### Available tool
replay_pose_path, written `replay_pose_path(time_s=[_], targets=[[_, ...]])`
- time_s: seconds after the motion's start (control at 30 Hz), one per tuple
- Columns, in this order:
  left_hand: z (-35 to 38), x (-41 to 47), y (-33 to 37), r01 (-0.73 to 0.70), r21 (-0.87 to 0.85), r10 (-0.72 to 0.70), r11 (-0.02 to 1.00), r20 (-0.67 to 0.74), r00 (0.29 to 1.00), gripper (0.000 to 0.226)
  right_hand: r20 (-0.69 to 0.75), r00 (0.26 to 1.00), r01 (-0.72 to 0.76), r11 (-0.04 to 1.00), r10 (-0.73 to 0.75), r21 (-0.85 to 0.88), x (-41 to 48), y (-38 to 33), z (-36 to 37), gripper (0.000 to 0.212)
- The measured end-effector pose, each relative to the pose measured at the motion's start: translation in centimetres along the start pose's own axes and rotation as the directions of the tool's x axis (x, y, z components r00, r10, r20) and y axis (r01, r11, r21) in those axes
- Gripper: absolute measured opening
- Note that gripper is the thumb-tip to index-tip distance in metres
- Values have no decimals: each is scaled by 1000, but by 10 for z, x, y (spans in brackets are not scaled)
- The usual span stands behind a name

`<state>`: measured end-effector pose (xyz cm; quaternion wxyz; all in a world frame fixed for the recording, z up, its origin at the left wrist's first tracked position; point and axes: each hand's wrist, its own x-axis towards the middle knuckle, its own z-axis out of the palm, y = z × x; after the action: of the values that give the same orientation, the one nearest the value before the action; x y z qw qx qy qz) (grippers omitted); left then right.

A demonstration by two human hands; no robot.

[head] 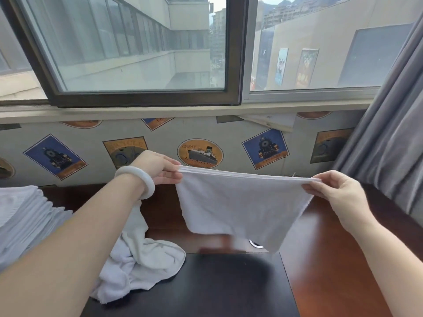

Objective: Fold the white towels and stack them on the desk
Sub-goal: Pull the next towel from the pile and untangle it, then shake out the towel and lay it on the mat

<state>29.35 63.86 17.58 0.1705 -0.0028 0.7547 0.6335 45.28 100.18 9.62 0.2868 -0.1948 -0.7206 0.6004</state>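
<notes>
below the window (142, 49) runs a dark wood tabletop (332, 259). left hand (160, 168) and right hand (336, 191) each pinch an upper corner of a folded white towel (240, 207), fingers clamped, hanging above the tabletop. a crumpled towel (137, 259) lies below left, beside a folded stack (25, 216).
</notes>
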Motion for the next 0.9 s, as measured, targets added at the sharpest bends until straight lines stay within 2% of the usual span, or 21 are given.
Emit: replay_pose_path(time_s=[0.07, 0.13, 0.2, 0.3, 0.43, 0.53, 0.7, 0.83, 0.9], targets=[[-7, -14, -4, -51, -23, 50, 998, -12, 999, 15, 0, 998, 58, 998, -58, -3, -19, -11, -8, 5], [-10, -31, -28, -58, -48, 59, 997, 4, 998, 11, 20, 998, 56, 997, -55, -49, -48, -9, -14, 3], [-8, -46, -74, -7, -78, 9, 997, 20, 1000, 8, -2, 1000, -25, 995, 25, -97, -79, 14, -14, 2], [6, -60, -169, 162, -45, -161, 986, 14, 987, 3, -81, 974, -223, 950, 210, -217, -127, 77, -8, 5], [25, -74, -297, 456, -3, -456, 890, -17, 890, 2, -139, 834, -543, 750, 534, -378, -182, 184, -8, 23], [32, -90, -352, 546, 27, -545, 837, -47, 837, 9, -182, 722, -685, 650, 668, -330, -209, 229, -15, 30], [36, -95, -370, 523, 2, -519, 852, -117, 847, 2, -214, 673, -738, 623, 708, -259, -222, 224, -16, 25], [37, -109, -370, 449, 139, -423, 883, -181, 888, 11, -202, 669, -741, 620, 715, -258, -229, 220, -22, 25], [36, -123, -369, 429, 213, -395, 878, -186, 900, 17, -203, 669, -736, 598, 715, -316, -235, 217, -25, 28]])
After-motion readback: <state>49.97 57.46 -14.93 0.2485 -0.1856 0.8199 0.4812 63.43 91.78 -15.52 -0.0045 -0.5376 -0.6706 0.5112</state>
